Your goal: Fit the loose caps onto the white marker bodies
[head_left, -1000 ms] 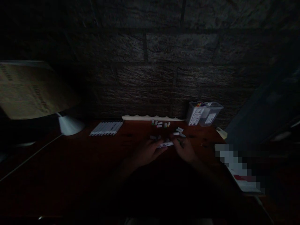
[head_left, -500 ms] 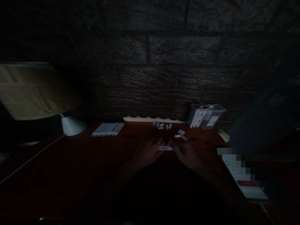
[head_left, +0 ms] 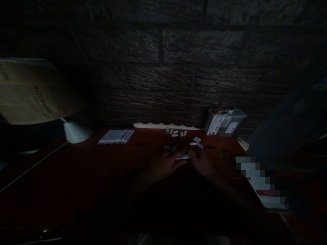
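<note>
The scene is very dark. My left hand (head_left: 163, 165) and my right hand (head_left: 203, 164) meet over a reddish wooden table (head_left: 102, 173), both closed on one white marker (head_left: 183, 157) held between them. Several loose marker caps (head_left: 175, 133) lie scattered just beyond my fingers, some with coloured tips. A row of white markers (head_left: 116, 136) lies side by side at the back left of the table.
Two clear plastic boxes (head_left: 224, 122) stand at the back right against a dark stone wall. A long white wavy strip (head_left: 153, 126) lies along the wall. A lamp base (head_left: 74, 132) and a cardboard box (head_left: 33, 92) are at left. Papers (head_left: 268, 197) lie at right.
The marker between my hands shifted slightly, and my hands stayed closed on it. The view tilted a little, with the table contents otherwise unmoved.
</note>
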